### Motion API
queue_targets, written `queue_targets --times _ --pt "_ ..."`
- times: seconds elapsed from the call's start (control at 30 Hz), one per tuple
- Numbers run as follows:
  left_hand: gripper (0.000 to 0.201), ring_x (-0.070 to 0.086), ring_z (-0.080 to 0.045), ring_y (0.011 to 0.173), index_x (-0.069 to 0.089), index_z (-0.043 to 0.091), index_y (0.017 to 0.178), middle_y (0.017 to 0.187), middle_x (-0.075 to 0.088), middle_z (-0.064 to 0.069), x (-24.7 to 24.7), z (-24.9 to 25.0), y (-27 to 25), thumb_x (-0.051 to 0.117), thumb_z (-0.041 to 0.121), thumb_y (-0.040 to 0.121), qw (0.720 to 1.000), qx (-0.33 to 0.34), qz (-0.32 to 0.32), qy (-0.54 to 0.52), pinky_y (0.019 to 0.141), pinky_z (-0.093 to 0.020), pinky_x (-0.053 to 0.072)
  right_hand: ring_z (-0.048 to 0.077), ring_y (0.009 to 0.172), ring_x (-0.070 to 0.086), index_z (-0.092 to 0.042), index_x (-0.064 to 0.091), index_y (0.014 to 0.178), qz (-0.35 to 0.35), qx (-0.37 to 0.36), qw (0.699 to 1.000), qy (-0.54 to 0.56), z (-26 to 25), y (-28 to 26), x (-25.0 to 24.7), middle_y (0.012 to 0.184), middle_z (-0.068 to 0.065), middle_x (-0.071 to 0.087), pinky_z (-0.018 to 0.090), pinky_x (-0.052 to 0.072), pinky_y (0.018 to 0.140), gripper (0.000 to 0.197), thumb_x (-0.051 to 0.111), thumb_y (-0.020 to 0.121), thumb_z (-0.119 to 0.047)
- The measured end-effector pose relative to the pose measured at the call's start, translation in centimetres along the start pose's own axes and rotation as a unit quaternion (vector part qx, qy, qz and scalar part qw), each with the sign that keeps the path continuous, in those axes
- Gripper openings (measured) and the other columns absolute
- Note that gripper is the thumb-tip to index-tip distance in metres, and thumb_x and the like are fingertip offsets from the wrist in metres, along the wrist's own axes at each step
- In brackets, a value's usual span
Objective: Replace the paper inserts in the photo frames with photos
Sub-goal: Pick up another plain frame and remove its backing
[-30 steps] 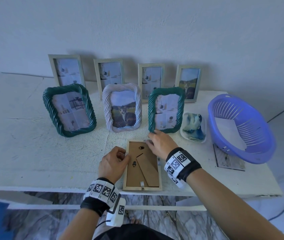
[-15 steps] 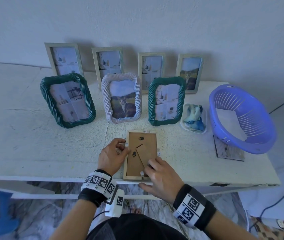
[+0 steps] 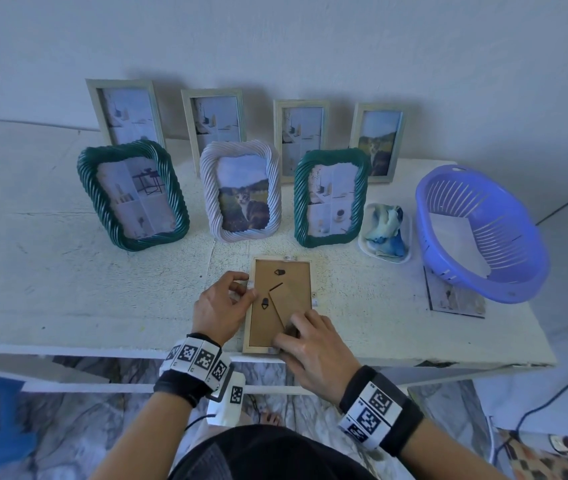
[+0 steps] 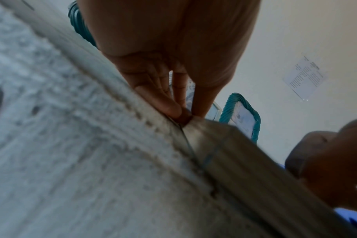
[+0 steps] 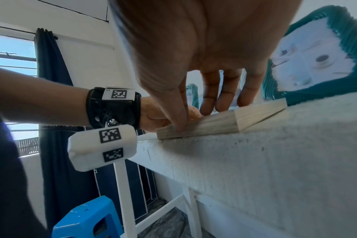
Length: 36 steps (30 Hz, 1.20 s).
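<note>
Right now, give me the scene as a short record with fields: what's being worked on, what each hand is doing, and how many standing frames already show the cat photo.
Worked item: wooden frame, face down near the table front edge, brown backing up
Left hand: fingers curled at the frame's left edge
Right hand: fingers on the backing's near end, thumb on the near edge
Standing frames: seven
Cat photo in: white frame, back-right frame
Beside: purple basket

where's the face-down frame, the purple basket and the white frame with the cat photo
face-down frame point(image 3: 287, 271): head view, bare brown backing near its far end
purple basket point(image 3: 518, 289): head view, near outer wall
white frame point(image 3: 209, 188): head view, left twisted border
</note>
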<state>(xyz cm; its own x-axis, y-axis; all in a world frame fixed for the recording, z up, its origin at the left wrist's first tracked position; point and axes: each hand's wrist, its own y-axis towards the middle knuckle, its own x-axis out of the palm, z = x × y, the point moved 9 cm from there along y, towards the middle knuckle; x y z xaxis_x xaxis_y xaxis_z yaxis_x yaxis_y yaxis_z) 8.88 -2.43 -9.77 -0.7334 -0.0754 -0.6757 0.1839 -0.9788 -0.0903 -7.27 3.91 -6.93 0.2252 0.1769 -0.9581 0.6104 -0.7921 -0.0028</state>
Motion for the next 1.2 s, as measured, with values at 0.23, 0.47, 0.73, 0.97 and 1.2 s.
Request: queue_targets --times 0.23,0.47,0.73,0.97,1.2 --pt "0.026 0.064 -0.001 0.074 0.061 0.029 0.112 0.091 0.066 0.015 0.0 -0.4 -0.3 0.067 0.035 0.088 0.999 0.008 -0.008 -0.031 0.068 -0.02 0.048 0.023 0.092 0.05 -0.021 0.055 0.113 0.024 0.106 0.993 -0.042 2.2 1.8 -2.3 0.106 0.006 0.054 0.034 0.048 0.073 0.04 0.047 0.088 -0.051" --pt "0.024 0.067 -0.004 0.07 0.061 0.033 0.112 0.09 0.067 0.015 0.0 -0.7 -0.1 0.067 0.033 0.088 0.998 0.017 -0.022 -0.048 0.072 -0.031 0.056 0.027 0.088 0.049 -0.021 0.06 0.111 0.013 0.145 0.987 -0.066 2.1 3.9 -2.1 0.096 0.007 0.053 0.039 0.043 0.071 0.038 0.061 0.082 -0.047" --pt "0.024 0.064 -0.001 0.069 0.063 0.034 0.112 0.088 0.066 0.017 0.0 -0.4 -0.4 0.067 0.031 0.089 0.998 0.028 -0.019 -0.05 0.068 -0.024 0.051 0.02 0.081 0.044 -0.024 0.061 0.101 0.07 0.163 0.982 -0.062 2.4 3.2 -3.9 0.086 0.001 0.048 0.034 0.042 0.067 0.034 0.062 0.075 -0.046" --pt "0.023 0.063 0.0 0.068 0.062 0.035 0.11 0.088 0.067 0.016 0.1 -0.5 -0.3 0.068 0.029 0.088 0.998 0.026 -0.021 -0.057 0.066 -0.018 0.046 0.018 0.091 0.04 -0.03 0.061 0.124 0.073 0.222 0.972 0.026 6.9 1.1 -6.6 0.094 -0.002 0.046 0.035 0.043 0.081 0.047 0.059 0.082 -0.05" --pt "0.022 0.062 -0.002 0.067 0.063 0.033 0.109 0.087 0.067 0.016 0.3 -0.8 -0.2 0.068 0.027 0.088 0.997 0.021 -0.024 -0.068 0.067 -0.022 0.049 0.018 0.094 0.04 -0.037 0.061 0.121 0.017 0.285 0.958 0.017 12.1 -2.1 -4.8 0.097 -0.004 0.046 0.034 0.039 0.082 0.043 0.061 0.08 -0.047"
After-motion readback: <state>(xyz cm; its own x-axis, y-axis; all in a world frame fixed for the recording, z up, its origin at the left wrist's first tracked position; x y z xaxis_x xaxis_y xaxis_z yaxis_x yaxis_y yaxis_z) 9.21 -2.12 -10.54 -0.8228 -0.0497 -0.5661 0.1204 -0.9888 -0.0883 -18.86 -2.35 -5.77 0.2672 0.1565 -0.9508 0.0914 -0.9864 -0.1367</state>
